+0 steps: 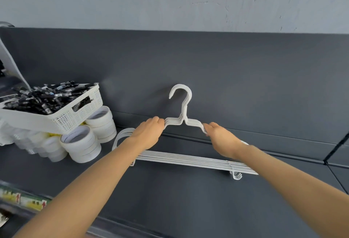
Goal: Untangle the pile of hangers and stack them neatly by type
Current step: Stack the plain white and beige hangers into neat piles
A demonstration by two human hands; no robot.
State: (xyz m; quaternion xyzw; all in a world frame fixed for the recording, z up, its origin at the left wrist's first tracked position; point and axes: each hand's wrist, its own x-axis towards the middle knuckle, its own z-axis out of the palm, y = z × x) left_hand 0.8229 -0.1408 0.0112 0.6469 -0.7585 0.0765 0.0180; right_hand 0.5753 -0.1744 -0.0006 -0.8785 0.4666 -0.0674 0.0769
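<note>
Status: one bundle of white hangers (184, 113), all the same type as far as can be seen, is held between both hands.
- Left hand (149, 132): fingers curled round the bundle's left shoulder.
- Right hand (221, 139): fingers curled round the right shoulder, gripping it likewise.
- Hooks (181, 86): nested together above and between the hands, close to the dark back panel (245, 77).
- Lower bars (188, 159): below the hands and under the wrists, slightly fanned, not flush. Whether they rest on the shelf (188, 200) cannot be told.

Done, judging by this: untangling of this type looks finished, since no hanger is seen crossed or snagged in the bundle.

Left, judging by this: the bars are to be squared up and the bundle laid down as a neat stack. No loose pile and no second hanger type is in view, so remaining types or other stacks cannot be confirmed either way.

Watch item: a white basket (79, 116) full of pens (43, 96), propped on tape rolls (81, 143), sits just outboard of the left hand. The bundle's left end is close to the rolls, so a leftward shift could knock them.
</note>
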